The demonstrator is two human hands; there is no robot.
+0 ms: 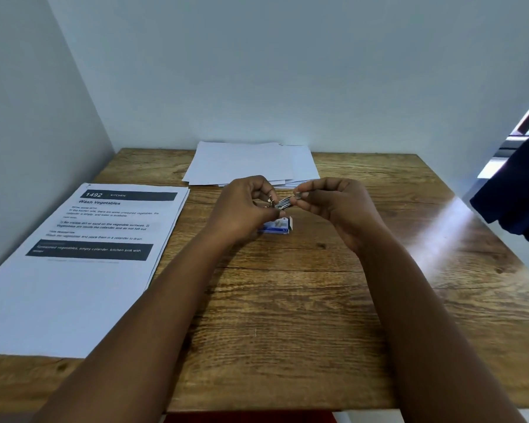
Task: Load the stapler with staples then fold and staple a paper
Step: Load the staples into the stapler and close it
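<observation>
My left hand [245,206] and my right hand [333,206] meet above the middle of the wooden table [287,300]. My left hand grips a small silver metal stapler [271,200], mostly hidden by my fingers. The fingertips of my right hand pinch a short silver strip of staples [287,202], whose left end reaches the stapler. Whether the strip sits inside the stapler cannot be told. A small blue and white staple box [277,226] lies on the table just below my hands. A stack of blank white paper [248,163] lies at the back by the wall.
Printed sheets [83,254] headed "Wash Vegetables" cover the table's left side. One loose staple [255,331] lies on the wood near the front. A dark blue cloth [516,190] hangs at the right edge. Walls close in the back and left.
</observation>
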